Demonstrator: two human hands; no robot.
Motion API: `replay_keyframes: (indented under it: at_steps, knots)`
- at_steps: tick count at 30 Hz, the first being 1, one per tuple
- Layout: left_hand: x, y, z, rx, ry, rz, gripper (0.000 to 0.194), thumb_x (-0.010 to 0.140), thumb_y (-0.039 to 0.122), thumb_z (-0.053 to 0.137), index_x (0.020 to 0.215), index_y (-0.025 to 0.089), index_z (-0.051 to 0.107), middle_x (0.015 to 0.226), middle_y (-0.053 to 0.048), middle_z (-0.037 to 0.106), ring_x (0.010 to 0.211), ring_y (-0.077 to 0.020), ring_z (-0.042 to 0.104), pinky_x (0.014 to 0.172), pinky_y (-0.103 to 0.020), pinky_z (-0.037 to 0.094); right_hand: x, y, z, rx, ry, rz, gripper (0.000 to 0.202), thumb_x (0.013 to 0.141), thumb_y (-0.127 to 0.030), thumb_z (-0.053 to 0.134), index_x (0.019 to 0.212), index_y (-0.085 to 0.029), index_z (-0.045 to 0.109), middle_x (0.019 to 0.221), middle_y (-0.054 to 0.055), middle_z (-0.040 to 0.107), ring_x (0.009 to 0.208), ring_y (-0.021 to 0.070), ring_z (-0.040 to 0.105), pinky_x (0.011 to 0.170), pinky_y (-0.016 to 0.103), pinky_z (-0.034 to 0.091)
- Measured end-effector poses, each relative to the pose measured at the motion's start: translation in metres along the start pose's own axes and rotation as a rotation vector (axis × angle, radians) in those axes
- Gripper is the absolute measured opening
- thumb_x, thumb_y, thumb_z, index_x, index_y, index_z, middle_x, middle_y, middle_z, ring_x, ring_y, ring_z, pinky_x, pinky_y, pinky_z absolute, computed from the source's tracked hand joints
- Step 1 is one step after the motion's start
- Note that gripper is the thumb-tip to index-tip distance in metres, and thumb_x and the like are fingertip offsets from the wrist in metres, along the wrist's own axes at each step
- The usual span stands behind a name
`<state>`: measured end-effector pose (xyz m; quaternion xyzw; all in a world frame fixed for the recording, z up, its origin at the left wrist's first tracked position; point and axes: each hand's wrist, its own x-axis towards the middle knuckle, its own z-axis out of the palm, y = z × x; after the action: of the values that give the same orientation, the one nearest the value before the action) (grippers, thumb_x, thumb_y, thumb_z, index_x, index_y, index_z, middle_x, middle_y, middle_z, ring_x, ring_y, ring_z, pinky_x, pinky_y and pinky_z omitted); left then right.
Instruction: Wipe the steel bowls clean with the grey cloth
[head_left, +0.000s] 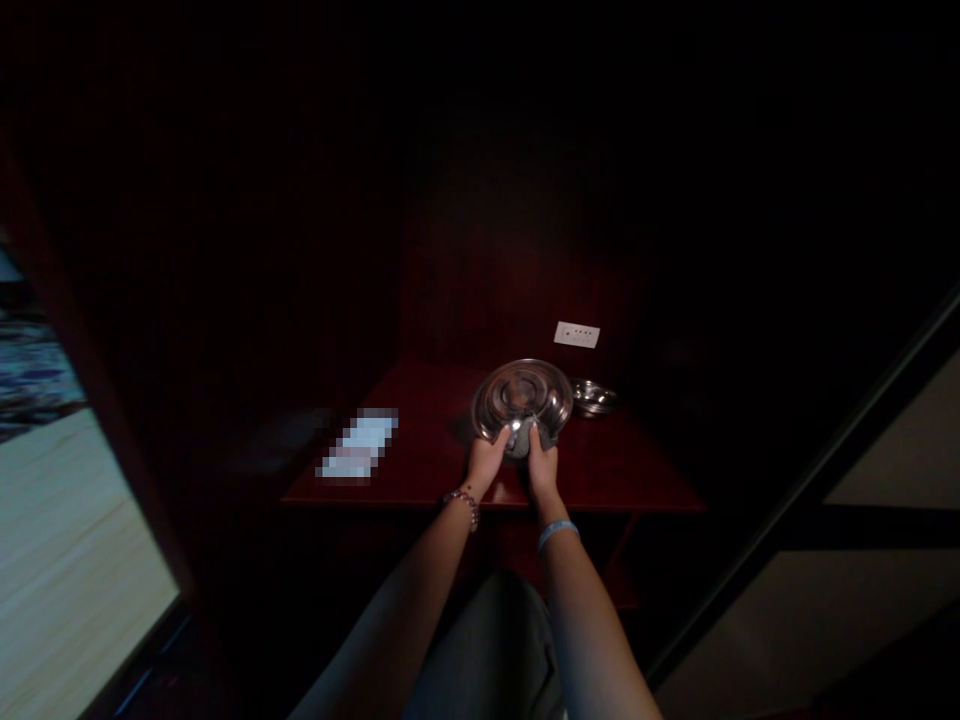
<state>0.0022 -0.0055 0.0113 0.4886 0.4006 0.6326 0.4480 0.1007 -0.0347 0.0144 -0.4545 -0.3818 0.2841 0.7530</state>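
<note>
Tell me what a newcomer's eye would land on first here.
Probably the shiny metal basin near the middle, its near rim held by the left hand and right hand, with a gray cloth between them. Next, the white socket plate on the dark wall behind, then the pale pixelated patch on the red shelf's left side.

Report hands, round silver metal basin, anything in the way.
Left hand, right hand: gripping near edge of basin, grey cloth between them. Basin over dark red shelf. Close by: shiny round metalware, beyond its right side.

Dim light glints on the metal basin (523, 388), with near-black above and a pixelated patch (358, 445) at left.
</note>
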Motion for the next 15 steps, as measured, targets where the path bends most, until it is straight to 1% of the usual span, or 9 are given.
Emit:
replay_keyframes:
  at_steps: [4,9,12,15]
  knots:
    - [0.0003,-0.0001,0.0003,0.007,0.002,0.022,0.025,0.079,0.026,0.073,0.099,0.010,0.075,0.103,-0.012,0.076,0.105,-0.0232,0.069,0.101,-0.035,0.048,-0.0008,-0.0021,0.0010,0.024,0.002,0.007,0.056,0.083,-0.052,0.063,0.119,-0.009,0.068,0.118,0.013,0.072,0.108,0.0246,0.068,0.091,0.032,0.054]
    - [0.0004,-0.0001,0.0009,-0.007,0.004,0.051,0.027,0.079,0.024,0.072,0.103,0.011,0.074,0.108,-0.012,0.075,0.105,-0.0226,0.069,0.102,-0.035,0.047,-0.0018,-0.0032,0.0002,0.016,-0.010,0.017,0.056,0.083,-0.052,0.063,0.118,-0.009,0.069,0.118,0.013,0.072,0.108,0.0247,0.068,0.091,0.032,0.054]
    - [-0.0001,0.0004,0.0008,-0.006,0.000,0.033,0.026,0.080,0.025,0.072,0.101,0.010,0.074,0.106,-0.013,0.076,0.104,-0.0229,0.070,0.101,-0.035,0.048,-0.0016,-0.0027,-0.0005,-0.009,-0.015,0.010,0.055,0.081,-0.051,0.066,0.116,-0.009,0.070,0.116,0.013,0.073,0.108,0.0249,0.068,0.093,0.033,0.053]
    - [-0.0003,0.0018,0.0006,-0.012,0.017,0.006,0.027,0.078,0.026,0.075,0.101,0.011,0.074,0.107,-0.012,0.076,0.106,-0.0227,0.069,0.100,-0.034,0.048,-0.0007,-0.0019,-0.0003,-0.011,-0.038,0.004,0.053,0.076,-0.047,0.071,0.115,-0.010,0.071,0.113,0.011,0.074,0.107,0.0247,0.068,0.095,0.035,0.052]
